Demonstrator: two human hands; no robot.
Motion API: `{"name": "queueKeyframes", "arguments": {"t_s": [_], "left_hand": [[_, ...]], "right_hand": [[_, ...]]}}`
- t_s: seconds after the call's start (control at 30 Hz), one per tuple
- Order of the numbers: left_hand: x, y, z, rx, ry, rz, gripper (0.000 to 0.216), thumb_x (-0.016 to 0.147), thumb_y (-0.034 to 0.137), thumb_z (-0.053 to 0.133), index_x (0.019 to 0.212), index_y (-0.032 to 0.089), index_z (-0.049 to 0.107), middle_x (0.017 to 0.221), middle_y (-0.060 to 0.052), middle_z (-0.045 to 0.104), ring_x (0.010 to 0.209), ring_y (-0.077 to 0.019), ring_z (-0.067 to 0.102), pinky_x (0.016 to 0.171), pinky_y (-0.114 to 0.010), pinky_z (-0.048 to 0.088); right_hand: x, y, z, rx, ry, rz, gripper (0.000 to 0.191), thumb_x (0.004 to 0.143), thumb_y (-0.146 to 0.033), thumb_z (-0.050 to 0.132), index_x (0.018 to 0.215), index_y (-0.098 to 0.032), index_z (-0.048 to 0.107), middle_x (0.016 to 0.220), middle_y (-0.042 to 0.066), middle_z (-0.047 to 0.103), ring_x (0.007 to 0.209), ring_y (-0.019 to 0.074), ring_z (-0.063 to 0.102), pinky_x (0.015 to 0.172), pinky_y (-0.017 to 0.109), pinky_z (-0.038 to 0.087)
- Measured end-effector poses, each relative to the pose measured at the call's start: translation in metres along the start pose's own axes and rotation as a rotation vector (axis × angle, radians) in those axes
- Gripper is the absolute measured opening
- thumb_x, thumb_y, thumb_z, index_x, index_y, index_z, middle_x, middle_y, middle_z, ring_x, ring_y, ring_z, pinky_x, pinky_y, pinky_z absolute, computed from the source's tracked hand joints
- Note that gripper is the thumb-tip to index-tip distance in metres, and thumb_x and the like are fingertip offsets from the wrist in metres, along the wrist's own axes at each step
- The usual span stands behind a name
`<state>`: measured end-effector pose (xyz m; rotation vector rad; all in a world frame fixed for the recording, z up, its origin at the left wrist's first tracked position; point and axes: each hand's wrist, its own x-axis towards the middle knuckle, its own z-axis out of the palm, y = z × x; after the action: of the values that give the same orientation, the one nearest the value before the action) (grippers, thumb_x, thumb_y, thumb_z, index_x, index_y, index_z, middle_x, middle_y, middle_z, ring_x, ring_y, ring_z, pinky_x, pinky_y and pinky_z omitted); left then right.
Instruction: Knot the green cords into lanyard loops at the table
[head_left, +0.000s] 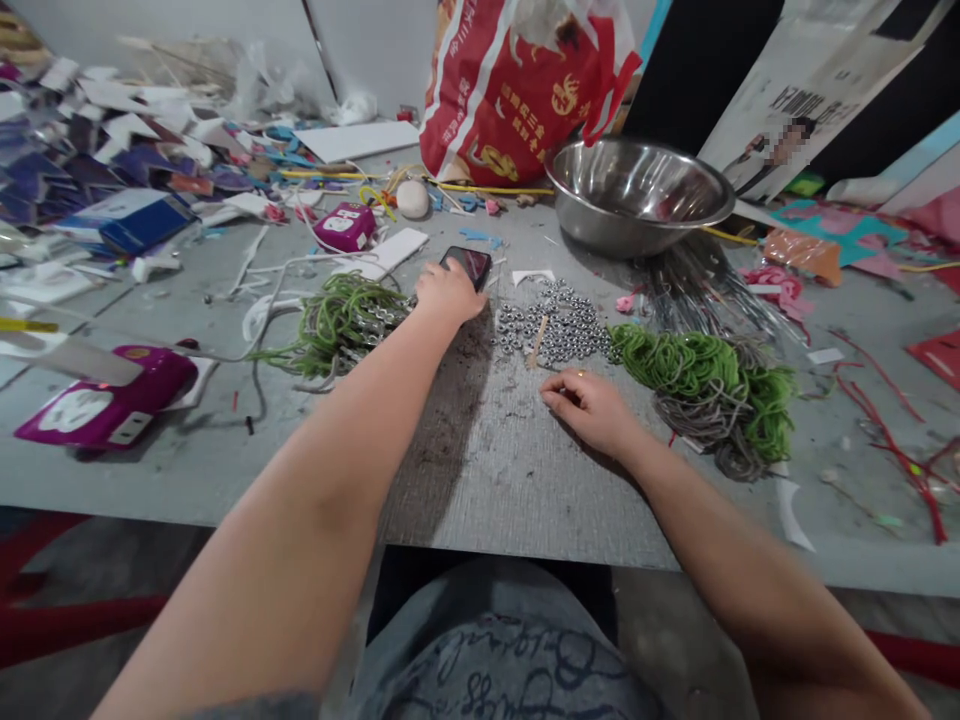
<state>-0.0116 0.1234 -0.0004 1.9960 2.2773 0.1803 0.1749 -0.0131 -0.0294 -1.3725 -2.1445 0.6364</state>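
My left hand (448, 290) reaches forward over the table, its fingers and thumb around the near end of a dark-screened phone (471, 264). My right hand (592, 410) rests on the table with fingers curled and thumb close to the index finger; whatever may be in them is hidden. Just beyond it lies a spread of small silver metal beads (562, 325), with a thin wooden stick (538, 338) among them. Left of the phone is a bundle of green and grey cords (337, 320) with metallic pieces. A larger bundle of green and grey cords (705, 385) lies right of the beads.
A steel bowl (637, 195) stands behind the beads, beside a red printed bag (517, 90). Two purple devices (112, 400) sit on the left with a white cable. Paper and foam scraps (112, 150) pile up at the far left. Red cords (900, 430) lie at right.
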Motion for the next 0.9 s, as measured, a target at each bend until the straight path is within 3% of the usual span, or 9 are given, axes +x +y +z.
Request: {"name": "queueKeyframes", "arguments": {"t_s": [0.17,0.43,0.73,0.9], "left_hand": [[0.008,-0.001,0.003,0.046,0.031,-0.009,0.068,0.078,0.042,0.052,0.13,0.0,0.038,0.124,-0.029,0.05,0.119,-0.0371,0.046,0.094,-0.043,0.04],[0.021,0.009,-0.001,0.069,0.013,-0.039,0.073,0.075,0.047,0.053,0.127,-0.002,0.041,0.125,-0.028,0.05,0.118,-0.034,0.047,0.094,-0.038,0.039],[0.024,0.029,-0.002,0.025,-0.018,-0.07,0.073,0.071,0.048,0.056,0.125,0.0,0.042,0.121,-0.027,0.053,0.113,-0.0338,0.052,0.087,-0.039,0.044],[0.024,0.025,-0.008,0.044,-0.067,0.021,0.074,0.072,0.05,0.057,0.126,0.002,0.041,0.118,-0.026,0.056,0.111,-0.0339,0.054,0.087,-0.04,0.045]], "right_hand": [[0.0,0.0,0.0,0.013,-0.012,-0.002,0.011,0.081,-0.02,0.05,0.077,-0.019,0.061,0.075,0.003,0.064,0.071,0.015,0.056,0.065,0.027,0.041],[-0.002,0.003,0.003,0.019,0.001,-0.038,0.013,0.082,-0.02,0.049,0.077,-0.019,0.06,0.075,0.003,0.064,0.07,0.0154,0.058,0.065,0.027,0.043],[-0.003,0.004,0.005,0.005,-0.024,-0.052,0.014,0.085,-0.02,0.046,0.079,-0.02,0.06,0.075,0.004,0.065,0.072,0.0162,0.06,0.065,0.028,0.045],[-0.005,0.003,0.006,-0.019,-0.033,-0.056,0.015,0.087,-0.022,0.045,0.082,-0.02,0.059,0.076,0.005,0.064,0.072,0.0168,0.06,0.066,0.029,0.046]]}}
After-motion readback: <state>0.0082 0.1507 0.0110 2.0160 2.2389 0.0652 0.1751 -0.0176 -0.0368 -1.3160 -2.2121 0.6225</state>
